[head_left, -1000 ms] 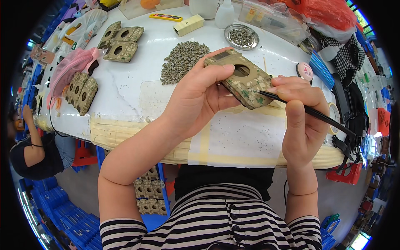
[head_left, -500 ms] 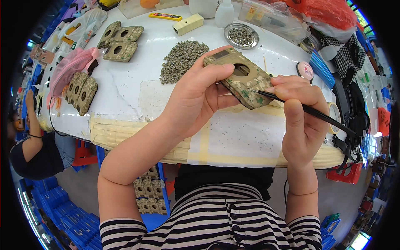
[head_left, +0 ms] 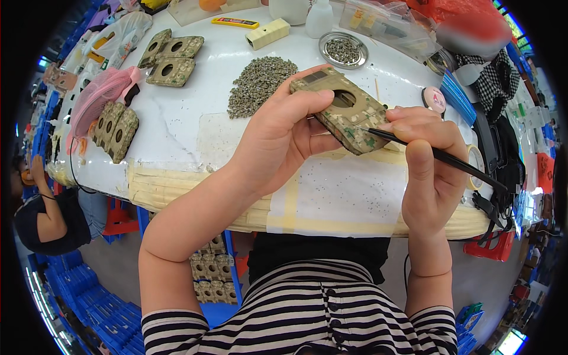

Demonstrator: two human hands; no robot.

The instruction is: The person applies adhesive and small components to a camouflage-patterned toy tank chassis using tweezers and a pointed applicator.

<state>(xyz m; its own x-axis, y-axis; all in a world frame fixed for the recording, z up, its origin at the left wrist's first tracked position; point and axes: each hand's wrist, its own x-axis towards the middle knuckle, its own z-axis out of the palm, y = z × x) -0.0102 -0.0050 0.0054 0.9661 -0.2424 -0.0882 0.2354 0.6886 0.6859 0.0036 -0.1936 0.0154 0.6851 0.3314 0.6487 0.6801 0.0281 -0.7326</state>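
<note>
Camouflage casing (head_left: 345,110) gripped in left hand (head_left: 283,139), right hand (head_left: 432,160) pinching black tool (head_left: 438,156), loose studs (head_left: 258,83) heaped behind.

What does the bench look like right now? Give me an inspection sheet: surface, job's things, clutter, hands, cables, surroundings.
Surface: white round table, with tape strips along the near edge.
Job's things: camouflage case with a round hole, held above the table; thin black tool, tip against the case's near edge.
Clutter: pile of small grey parts, metal dish of the same parts, more cases at far left, another stack by the left edge, pink mesh bag, cream box.
Hands: left hand grips the case; right hand holds the tool like a pen.
Cables: thin black cord over the left edge.
Surroundings: blue crates on the floor, another person seated at left.
</note>
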